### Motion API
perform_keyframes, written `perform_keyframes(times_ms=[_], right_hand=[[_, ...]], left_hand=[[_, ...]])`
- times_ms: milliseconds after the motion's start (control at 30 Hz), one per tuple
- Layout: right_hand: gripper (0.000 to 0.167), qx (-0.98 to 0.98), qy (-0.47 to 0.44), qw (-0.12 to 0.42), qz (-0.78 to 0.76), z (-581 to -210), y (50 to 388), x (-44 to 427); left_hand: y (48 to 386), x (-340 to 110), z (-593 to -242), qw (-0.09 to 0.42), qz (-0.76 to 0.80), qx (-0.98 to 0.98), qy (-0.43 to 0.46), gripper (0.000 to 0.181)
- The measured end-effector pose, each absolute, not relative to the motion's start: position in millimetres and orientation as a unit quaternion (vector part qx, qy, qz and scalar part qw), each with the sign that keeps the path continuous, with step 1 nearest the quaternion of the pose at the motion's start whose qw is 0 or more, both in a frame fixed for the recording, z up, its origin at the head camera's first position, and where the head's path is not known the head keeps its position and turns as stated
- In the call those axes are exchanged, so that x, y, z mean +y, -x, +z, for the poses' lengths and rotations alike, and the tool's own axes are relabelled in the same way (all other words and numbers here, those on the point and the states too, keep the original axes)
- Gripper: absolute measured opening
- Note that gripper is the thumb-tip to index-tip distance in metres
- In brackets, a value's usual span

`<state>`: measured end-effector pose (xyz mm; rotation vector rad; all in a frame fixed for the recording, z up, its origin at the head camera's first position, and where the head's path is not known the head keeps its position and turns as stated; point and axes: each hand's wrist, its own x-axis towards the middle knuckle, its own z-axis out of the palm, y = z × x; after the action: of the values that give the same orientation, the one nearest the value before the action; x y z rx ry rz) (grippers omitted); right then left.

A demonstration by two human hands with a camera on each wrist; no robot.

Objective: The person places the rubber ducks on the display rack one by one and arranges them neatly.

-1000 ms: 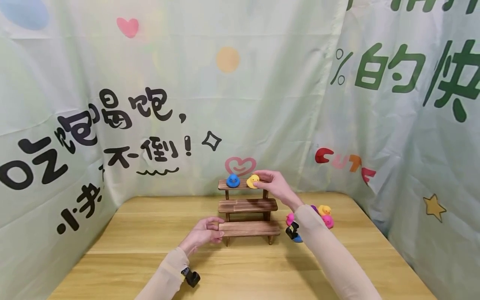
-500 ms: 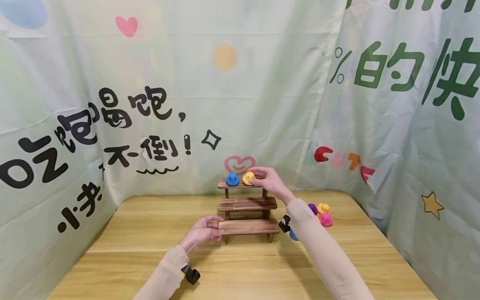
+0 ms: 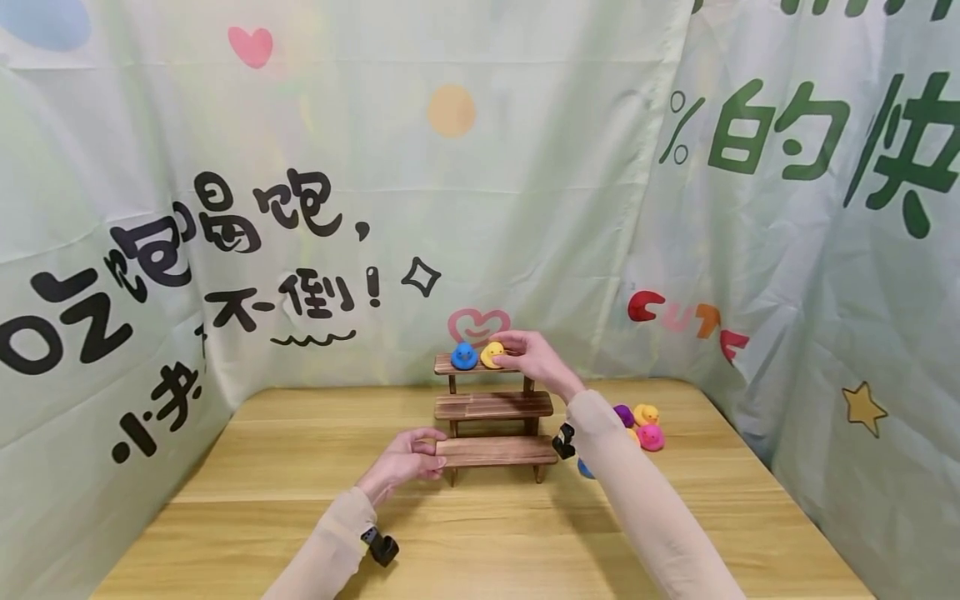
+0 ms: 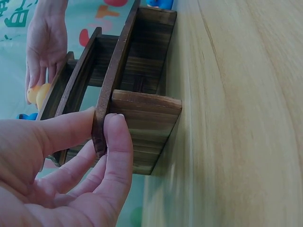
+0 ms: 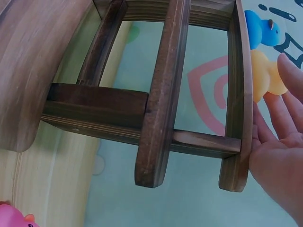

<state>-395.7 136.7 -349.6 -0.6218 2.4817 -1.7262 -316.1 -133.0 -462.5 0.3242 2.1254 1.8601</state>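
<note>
Yellow duck [image 3: 492, 355]: sits on the top step [image 3: 444, 367] of the wooden stand [image 3: 493, 406], just beside the blue duck [image 3: 464, 357].
Right grip [image 3: 534, 358]: clamped on the yellow duck; a fingertip dragging at release could tip it off the edge.
Blue duck: a sideways push from the yellow duck could displace it.
Left grip [image 3: 405, 460]: clamped on the bottom step's [image 3: 498, 451] end; a tug could slide the stand across the tabletop [image 3: 300, 433], toppling the 2 ducks.

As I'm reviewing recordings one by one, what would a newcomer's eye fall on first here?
Probably the bold black lettering on the left of the backdrop. Next, the blue duck and yellow duck side by side on the top shelf, the latter held by the right hand. Below, the left hand grips the lowest shelf at its left end.
</note>
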Motion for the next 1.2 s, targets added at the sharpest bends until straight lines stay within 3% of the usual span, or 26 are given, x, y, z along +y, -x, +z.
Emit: perform_keyframes(times_ms=[300, 967, 1200], right_hand=[[0.042, 0.806, 0.196, 0.026, -0.558, -347.9, 393.2, 134.7], [0.050, 0.789, 0.204, 0.027, -0.580, -349.3, 393.7, 138.6], [0.044, 0.778, 0.206, 0.015, -0.594, -351.0, 392.5, 148.2]], left_hand=[[315.1, -133.0, -461.7, 0.150, 0.644, 0.743, -0.108, 0.050], [314.9, -133.3, -461.7, 0.147, 0.646, 0.740, -0.116, 0.051], [314.9, -132.7, -461.6, 0.148, 0.643, 0.743, -0.110, 0.052]])
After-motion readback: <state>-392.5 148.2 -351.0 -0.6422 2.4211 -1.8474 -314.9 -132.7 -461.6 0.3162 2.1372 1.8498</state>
